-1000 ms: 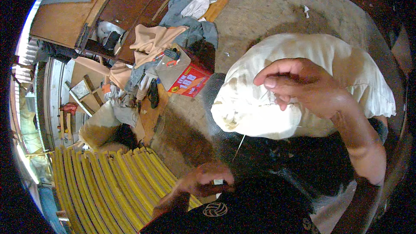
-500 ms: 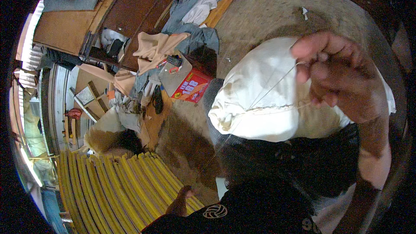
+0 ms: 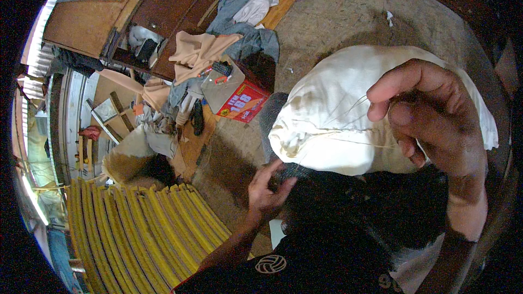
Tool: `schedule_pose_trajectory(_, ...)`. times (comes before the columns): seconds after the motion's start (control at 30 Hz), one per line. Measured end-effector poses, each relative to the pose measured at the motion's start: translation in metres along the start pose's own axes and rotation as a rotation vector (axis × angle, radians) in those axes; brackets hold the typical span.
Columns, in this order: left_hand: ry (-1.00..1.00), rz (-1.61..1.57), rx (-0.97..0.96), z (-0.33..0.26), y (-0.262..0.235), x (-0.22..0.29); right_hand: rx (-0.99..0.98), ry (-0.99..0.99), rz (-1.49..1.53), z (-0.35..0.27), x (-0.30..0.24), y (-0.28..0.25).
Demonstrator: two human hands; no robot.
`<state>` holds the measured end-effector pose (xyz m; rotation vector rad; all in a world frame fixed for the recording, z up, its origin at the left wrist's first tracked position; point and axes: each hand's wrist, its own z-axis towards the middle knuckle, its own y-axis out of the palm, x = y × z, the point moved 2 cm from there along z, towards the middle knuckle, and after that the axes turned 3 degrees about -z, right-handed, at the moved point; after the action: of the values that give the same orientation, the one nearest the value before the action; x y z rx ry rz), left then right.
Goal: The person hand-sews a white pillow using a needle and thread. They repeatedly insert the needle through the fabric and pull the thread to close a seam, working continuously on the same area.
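A stuffed white cloth bundle (image 3: 327,87) lies across my lap, with a stitched seam along its near side and gathered folds at its left end. Above it, my right hand (image 3: 430,111) pinches a thin thread (image 3: 348,110) between thumb and forefinger. The thread runs in fine lines from the fingertips down to the seam. Whether a needle is also held is too small to tell. At the bundle's left end is my left hand (image 3: 266,189), thumb and fingers apart, its fingertips close beside the gathered cloth.
Yellow stacked slats (image 3: 147,234) stand at my lower left. Beyond my left hand sit a red and grey box (image 3: 239,98) with small items on top, a beige cloth (image 3: 199,54) and grey cloths (image 3: 239,16) on the floor. Wooden cabinets (image 3: 81,27) line the far left.
My left hand has come up from beside the yellow slats to the bundle's left end. My right hand has dropped slightly, and the thread hangs slacker.
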<state>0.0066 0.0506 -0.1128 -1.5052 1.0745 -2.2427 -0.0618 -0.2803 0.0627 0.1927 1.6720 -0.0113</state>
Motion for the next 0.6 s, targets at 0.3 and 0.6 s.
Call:
schedule_pose_trajectory(0.3, -0.962, -0.932, -0.445, -0.099, -0.043, -0.124, -0.060, -0.134, -0.108, -0.004, 0.022, 0.006)
schedule_pose_trajectory(0.6, -0.818, -0.034, -1.119, -0.218, -0.074, -0.266, -0.058, -0.416, -1.012, -0.002, 0.045, 0.004)
